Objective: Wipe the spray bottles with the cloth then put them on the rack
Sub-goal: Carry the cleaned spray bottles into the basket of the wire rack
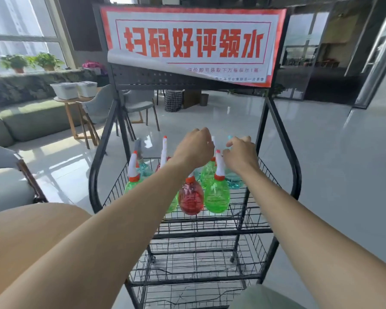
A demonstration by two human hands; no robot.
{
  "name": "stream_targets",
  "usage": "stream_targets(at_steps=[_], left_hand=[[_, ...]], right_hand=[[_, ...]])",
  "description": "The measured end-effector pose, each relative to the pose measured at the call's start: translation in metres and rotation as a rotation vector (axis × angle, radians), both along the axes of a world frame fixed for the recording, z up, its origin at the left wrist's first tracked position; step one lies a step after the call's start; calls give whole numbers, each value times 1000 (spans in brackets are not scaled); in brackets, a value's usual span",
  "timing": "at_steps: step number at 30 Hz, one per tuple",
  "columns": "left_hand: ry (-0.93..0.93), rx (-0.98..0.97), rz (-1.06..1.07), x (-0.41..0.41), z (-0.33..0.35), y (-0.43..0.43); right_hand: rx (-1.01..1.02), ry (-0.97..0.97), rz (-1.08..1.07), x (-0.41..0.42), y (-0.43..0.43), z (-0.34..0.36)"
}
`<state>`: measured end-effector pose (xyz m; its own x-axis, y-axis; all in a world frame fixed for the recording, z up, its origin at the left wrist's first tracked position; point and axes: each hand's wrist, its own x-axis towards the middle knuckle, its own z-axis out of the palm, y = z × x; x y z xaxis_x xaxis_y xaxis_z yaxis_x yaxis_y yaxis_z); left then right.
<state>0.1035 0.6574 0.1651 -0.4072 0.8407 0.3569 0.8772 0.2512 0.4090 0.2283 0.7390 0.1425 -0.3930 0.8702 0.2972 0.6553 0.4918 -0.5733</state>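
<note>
Over the top basket of the rack (210, 234), where the spray bottles (216, 195) stand packed together, left hand (194, 148) and right hand (241, 156) hover with fingers curled, any hold impossible to tell; best to take one bottle by its neck and lift straight up, sparing its neighbours.

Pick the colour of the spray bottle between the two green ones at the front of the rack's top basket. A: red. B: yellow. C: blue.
A: a red translucent plastic spray bottle sits between two green translucent plastic spray bottles in the black wire rack's front row.
</note>
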Motion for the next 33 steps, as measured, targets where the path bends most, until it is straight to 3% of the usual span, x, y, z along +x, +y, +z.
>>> stream_targets(at_steps=[12, 33], left_hand=[[70, -64, 7, 8, -16, 59], [79, -57, 26, 9, -8, 44]], right_hand=[[-1, -68, 10, -7, 49, -32], [-70, -117, 8, 3, 44, -26]])
